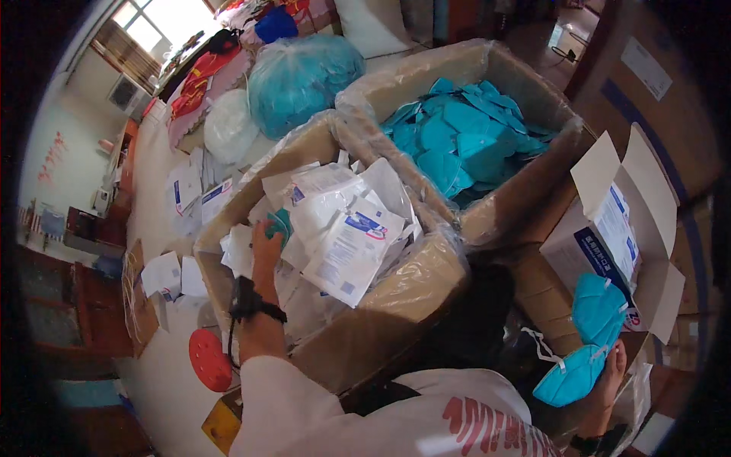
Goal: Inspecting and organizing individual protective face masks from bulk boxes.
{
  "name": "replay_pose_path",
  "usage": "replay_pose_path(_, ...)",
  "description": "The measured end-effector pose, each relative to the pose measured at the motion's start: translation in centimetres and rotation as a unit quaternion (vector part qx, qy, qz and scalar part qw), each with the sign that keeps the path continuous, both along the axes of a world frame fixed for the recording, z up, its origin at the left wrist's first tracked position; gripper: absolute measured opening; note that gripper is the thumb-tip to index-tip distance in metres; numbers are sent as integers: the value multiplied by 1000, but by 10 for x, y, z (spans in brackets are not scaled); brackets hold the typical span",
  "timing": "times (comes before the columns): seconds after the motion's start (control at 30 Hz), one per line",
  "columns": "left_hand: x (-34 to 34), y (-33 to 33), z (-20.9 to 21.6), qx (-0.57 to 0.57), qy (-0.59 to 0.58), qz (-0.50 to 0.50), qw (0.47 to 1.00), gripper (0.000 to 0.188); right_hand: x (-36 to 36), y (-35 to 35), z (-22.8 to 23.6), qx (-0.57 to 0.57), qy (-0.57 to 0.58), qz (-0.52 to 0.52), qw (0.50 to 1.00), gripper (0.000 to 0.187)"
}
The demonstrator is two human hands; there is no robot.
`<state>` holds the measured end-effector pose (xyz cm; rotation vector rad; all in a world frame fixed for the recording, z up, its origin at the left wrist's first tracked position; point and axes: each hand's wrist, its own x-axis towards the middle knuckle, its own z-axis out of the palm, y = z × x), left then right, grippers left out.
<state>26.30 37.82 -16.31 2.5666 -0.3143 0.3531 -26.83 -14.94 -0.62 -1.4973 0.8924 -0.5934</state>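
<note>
Room: I'm looking down at a cluttered room with a pale floor [162,228], spread out left of both hands.
Far carton: beyond both hands I see a plastic-lined box [506,206] heaped with teal masks [457,141].
Near carton: the left hand reaches into another lined box [415,278], full of white packets [346,255].
Clear bag: past the left hand, a bulging bag [304,80] shows teal through its plastic.
White carton: just beyond the right hand, its flaps up, this carton [582,255] holds more packets.
Right hand: I have it [614,369] holding two strapped masks [582,369] by their edge.
Left hand: its fingers [260,234] curl against a teal piece [280,227] among the packets; I can't tell whether they grip it.
</note>
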Motion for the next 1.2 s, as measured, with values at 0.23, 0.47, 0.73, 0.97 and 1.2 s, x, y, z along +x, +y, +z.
replay_pose_path(0.23, 19, -19, 23, 157, 191, 41, 968, 76, 14, 8, 13, -27, 40, -27, 998, 17)
replay_pose_path(0.47, -4, -31, 131, 144, 153, -52, 976, 50, 13, 23, 20, 22, 2, -61, 998, 15)
replay_pose_path(0.73, 33, -88, 207, -360, -26, 57, 931, 50, -7, 19, 9, 37, -57, 1, 998, 16)
replay_pose_path(0.97, -8, -328, 214, -496, 162, -93, 848, 47, -21, 25, 7, 81, -148, 17, 986, 15)
replay_pose_path(1.2, -188, -430, 202, -408, 155, -433, 788, 26, -52, 36, 5, 99, -221, -66, 968, 17)
